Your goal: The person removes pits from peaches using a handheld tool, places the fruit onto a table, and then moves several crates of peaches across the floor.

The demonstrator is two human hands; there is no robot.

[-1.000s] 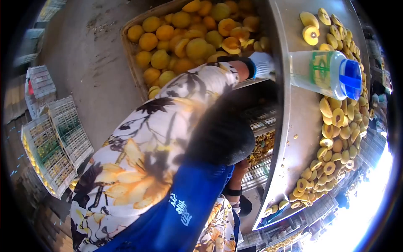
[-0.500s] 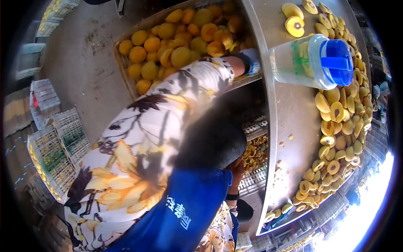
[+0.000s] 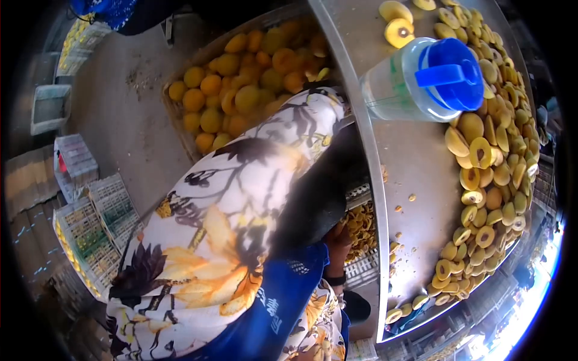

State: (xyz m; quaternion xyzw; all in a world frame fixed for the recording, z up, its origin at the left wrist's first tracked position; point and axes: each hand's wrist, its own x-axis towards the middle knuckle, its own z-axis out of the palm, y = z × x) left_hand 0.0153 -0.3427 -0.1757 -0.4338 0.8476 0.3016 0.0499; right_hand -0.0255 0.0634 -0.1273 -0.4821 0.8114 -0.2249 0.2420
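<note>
My left arm, in a floral sleeve (image 3: 259,162), reaches over a crate of whole yellow-orange stone fruits (image 3: 247,96), peaches or apricots. The sleeve's end lies by the edge of a metal table (image 3: 415,180), and my left hand is hidden there. Lower down, my right hand (image 3: 338,243) shows partly in shadow, a dark band on its wrist. It is beside my dark-clad leg (image 3: 316,198) and a crate of small yellow-brown pieces (image 3: 362,231). Its fingers cannot be made out.
A clear jug with a blue lid (image 3: 448,75) stands on the table. Many halved stone fruits (image 3: 484,201) are heaped along the far side. Plastic crates (image 3: 96,222) stand on the floor at left. A blue patterned cloth (image 3: 108,11) shows at the top left.
My left hand, earlier visible in a white and blue glove or cuff by the crate, has gone out of sight near the table edge. The view has shifted slightly; blue cloth entered top left.
</note>
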